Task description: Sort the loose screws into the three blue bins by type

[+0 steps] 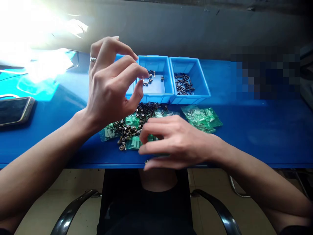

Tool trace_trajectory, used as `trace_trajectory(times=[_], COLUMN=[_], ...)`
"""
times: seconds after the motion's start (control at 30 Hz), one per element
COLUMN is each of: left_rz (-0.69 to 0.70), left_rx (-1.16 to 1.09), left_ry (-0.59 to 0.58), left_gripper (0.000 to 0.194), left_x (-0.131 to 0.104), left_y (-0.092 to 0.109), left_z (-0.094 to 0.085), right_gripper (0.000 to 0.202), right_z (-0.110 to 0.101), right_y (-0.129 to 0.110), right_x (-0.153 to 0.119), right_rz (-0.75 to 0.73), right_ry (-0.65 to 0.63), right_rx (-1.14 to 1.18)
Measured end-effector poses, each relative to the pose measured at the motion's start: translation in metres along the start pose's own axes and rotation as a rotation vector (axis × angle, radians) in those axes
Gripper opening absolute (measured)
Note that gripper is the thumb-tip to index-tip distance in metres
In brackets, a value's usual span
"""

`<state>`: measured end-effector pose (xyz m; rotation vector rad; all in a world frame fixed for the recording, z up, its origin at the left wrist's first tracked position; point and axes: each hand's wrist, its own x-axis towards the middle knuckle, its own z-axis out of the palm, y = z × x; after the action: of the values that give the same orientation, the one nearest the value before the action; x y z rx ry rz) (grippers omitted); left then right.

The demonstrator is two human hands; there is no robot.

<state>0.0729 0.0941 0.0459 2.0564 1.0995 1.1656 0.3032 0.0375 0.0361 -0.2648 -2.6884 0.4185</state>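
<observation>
My left hand [110, 85], with a ring on one finger, is raised over the blue table [256, 137]. Its fingers are spread, and thumb and forefinger are apart just in front of the middle blue bin [158, 96]; nothing shows between them. That bin holds a few washer-head screws [151, 75]. My right hand [176, 140] rests palm down on a pile of loose screws [129, 129] mixed with green plastic packets. Its fingers point left and cover whatever lies under them.
The right blue bin [195, 98] holds dark screws [184, 84]; a third bin [119, 58] is mostly hidden behind my left hand. More green packets [202, 118] lie to the right. A phone [14, 110] lies at far left. A chair arm [70, 212] shows below the table edge.
</observation>
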Motion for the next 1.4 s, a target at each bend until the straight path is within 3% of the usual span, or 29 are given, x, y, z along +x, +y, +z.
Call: trace_trajectory(times=[0.1, 0.17, 0.33, 0.43, 0.57, 0.77, 0.9, 1.0, 1.1, 1.23, 1.33, 1.4], left_rz=[0.153, 0.216, 0.265, 0.334, 0.351, 0.245, 0.258, 0.328, 0.285, 0.192, 0.221, 0.235], left_rx=[0.178, 0.278, 0.377, 0.459, 0.594, 0.461, 0.434, 0.428, 0.272, 0.117, 0.146, 0.181], left_ry=[0.013, 0.029, 0.054, 0.161, 0.263, 0.276, 0.259, 0.231, 0.182, 0.132, 0.125, 0.126], left_gripper=[0.009, 0.008, 0.018, 0.033, 0.035, 0.024, 0.019, 0.029, 0.029, 0.022, 0.025, 0.025], left_x=[0.002, 0.004, 0.007, 0.009, 0.01, 0.017, 0.014, 0.01, 0.008, 0.008, 0.008, 0.007], left_y=[-0.001, 0.0, 0.001, -0.003, -0.009, 0.004, 0.007, 0.005, 0.007, 0.013, 0.014, 0.011], left_z=[0.002, 0.002, -0.001, -0.011, -0.023, -0.007, 0.001, -0.001, -0.002, 0.002, 0.003, 0.002], right_gripper=[0.014, 0.016, 0.02, 0.02, 0.024, 0.019, 0.023, 0.023, 0.019, 0.022, 0.023, 0.017], right_z=[0.001, 0.004, 0.009, 0.006, 0.003, 0.007, 0.007, 0.006, 0.004, -0.001, -0.002, 0.0], right_y=[-0.009, -0.011, -0.009, -0.008, -0.009, -0.008, -0.003, 0.005, 0.011, 0.007, -0.003, -0.008], right_x=[0.003, 0.004, 0.003, 0.002, 0.002, 0.002, 0.003, 0.002, 0.0, -0.001, -0.001, 0.0], right_rz=[-0.066, -0.086, -0.095, -0.066, -0.046, -0.049, -0.021, 0.043, 0.053, 0.024, -0.019, -0.037], right_ry=[-0.136, -0.17, -0.077, -0.057, -0.08, -0.056, 0.065, 0.171, 0.232, 0.082, -0.101, -0.153], right_rx=[-0.019, -0.06, -0.2, -0.226, -0.231, -0.212, -0.128, -0.059, -0.076, -0.01, 0.03, -0.011])
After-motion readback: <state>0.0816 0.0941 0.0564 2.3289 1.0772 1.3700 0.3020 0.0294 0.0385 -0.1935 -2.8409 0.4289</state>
